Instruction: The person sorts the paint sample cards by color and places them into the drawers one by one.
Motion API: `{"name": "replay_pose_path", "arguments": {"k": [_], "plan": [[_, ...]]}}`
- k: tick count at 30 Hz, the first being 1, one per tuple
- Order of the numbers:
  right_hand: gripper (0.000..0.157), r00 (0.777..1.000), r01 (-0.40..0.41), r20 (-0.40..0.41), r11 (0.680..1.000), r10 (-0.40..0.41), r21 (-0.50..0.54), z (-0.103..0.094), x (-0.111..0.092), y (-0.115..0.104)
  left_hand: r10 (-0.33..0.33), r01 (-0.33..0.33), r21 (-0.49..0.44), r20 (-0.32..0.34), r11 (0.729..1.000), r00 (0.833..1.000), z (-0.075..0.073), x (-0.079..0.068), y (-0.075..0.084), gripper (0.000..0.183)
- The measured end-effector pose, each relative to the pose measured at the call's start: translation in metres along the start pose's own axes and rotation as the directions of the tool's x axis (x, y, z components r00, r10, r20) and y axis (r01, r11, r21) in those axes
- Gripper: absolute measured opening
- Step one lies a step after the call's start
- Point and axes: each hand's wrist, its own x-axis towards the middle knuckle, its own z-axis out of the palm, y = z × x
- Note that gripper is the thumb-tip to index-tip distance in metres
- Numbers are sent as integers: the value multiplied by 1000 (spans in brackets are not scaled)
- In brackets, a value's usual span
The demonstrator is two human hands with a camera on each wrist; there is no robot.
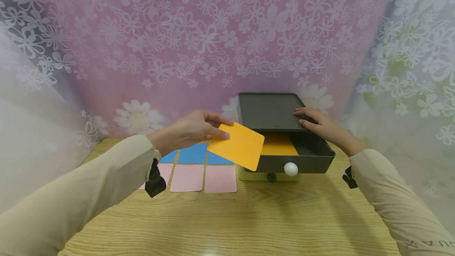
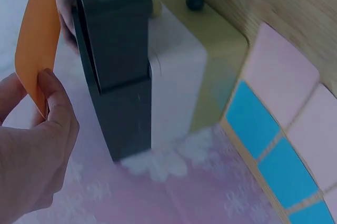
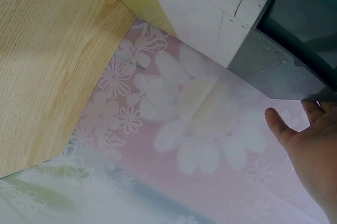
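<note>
Between thumb and fingers my left hand [image 1: 193, 132] pinches an orange square card [image 1: 241, 145], held tilted in front of the left side of a small drawer cabinet [image 1: 270, 110]. In the left wrist view the card [image 2: 39, 34] appears nearly edge-on. The cabinet's dark top drawer [image 1: 313, 165], with a white knob [image 1: 290, 169], is pulled out. More orange card [image 1: 279, 145] lies inside it, partly hidden by the cabinet top and the held card. My right hand [image 1: 321, 125] rests on the right edge of the cabinet top, fingers loosely extended.
Left of the cabinet, blue cards [image 1: 192, 154] lie in a row on the wooden table [image 1: 220, 220], with a row of pink cards [image 1: 186, 177] before them. My left forearm overlaps some. A lower yellow-green drawer with a dark knob [image 1: 271, 177] is closed. A flowered curtain [image 1: 213, 42] hangs behind.
</note>
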Motion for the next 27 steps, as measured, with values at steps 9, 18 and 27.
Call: {"name": "replay_pose_path", "arguments": {"k": [9,18,27], "plan": [[44,1000,-9,-3,1000,9,-7,0,-2,0,-27,27,-97,1,995,1000,51,19,10,30],[43,1000,9,-6,1000,-9,8,0,0,0,-74,78,-238,25,968,997,83,36,10,41],[42,1000,19,-5,1000,-19,13,1,0,0,-75,62,-230,-47,971,996,99,49,7,47]]}}
